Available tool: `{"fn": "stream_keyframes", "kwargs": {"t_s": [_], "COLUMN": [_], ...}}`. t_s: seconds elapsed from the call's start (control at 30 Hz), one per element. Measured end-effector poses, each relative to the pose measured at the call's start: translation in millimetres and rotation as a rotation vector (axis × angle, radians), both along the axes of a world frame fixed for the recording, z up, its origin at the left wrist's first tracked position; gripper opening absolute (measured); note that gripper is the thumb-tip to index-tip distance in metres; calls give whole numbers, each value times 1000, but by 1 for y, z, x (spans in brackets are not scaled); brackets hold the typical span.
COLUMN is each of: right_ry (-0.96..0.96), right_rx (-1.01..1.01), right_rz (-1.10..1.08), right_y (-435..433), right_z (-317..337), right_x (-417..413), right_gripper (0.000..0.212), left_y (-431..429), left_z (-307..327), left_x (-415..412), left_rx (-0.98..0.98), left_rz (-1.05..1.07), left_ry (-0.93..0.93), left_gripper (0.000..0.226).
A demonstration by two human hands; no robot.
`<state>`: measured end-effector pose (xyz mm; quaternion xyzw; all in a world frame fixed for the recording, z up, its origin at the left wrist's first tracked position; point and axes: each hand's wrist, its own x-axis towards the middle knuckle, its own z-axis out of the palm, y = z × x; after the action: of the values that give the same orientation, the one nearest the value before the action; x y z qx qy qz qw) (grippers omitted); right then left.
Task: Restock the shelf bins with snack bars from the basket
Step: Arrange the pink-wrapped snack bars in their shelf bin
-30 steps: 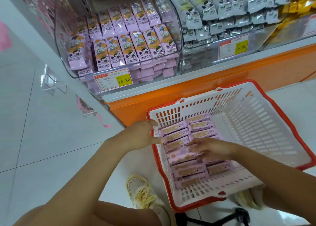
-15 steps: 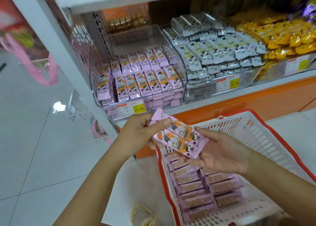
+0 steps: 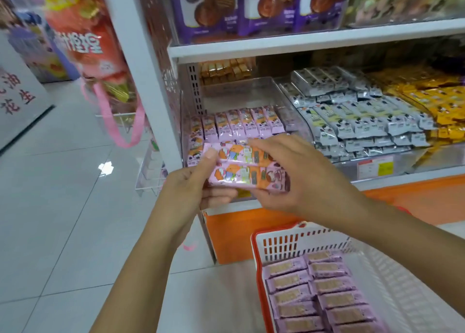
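Head view: we're holding two pink snack bars (image 3: 241,171) between both hands, left hand (image 3: 188,189) gripping the left ends and right hand (image 3: 304,179) the right ends, long axis sideways. The clear bin (image 3: 239,93) sits right behind them, and its bars lie front-to-back, so we'd guess a quarter turn comes next. The basket (image 3: 289,242) is down right.

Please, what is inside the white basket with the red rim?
Purple snack bars lie flat in two columns along the left side of the basket. Whether more lie underneath is hidden. Its near end is out of frame.
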<state>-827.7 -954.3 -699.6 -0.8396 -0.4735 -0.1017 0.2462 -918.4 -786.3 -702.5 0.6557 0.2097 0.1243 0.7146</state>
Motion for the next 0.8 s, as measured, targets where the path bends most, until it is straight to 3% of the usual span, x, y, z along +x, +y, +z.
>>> {"fn": "stream_keyframes", "kwargs": {"t_s": [0.1, 0.17, 0.27, 0.33, 0.53, 0.73, 0.8], "right_ry": [213, 338, 442, 482, 483, 521, 530], "right_rx": [77, 124, 49, 7, -114, -279, -278], "right_rz": [-95, -211, -393, -462, -591, -451, -371], "right_y": [18, 38, 84, 119, 199, 235, 236], "right_z": [19, 25, 22, 12, -25, -21, -16], "right_x": [16, 38, 80, 104, 136, 149, 144], "right_gripper": [64, 55, 49, 48, 77, 73, 62], "left_y": [19, 34, 46, 45, 51, 52, 53], "left_z": [-2, -12, -22, -24, -28, -29, -30], "left_x": [-2, -1, 0, 0, -2, -1, -1], "left_rx": [111, 327, 529, 516, 488, 521, 521], "left_rz": [134, 257, 317, 287, 242, 187, 185], "left_ry": [12, 51, 91, 94, 78, 56, 51], "left_gripper": [44, 33, 17, 11, 13, 12, 13]}}
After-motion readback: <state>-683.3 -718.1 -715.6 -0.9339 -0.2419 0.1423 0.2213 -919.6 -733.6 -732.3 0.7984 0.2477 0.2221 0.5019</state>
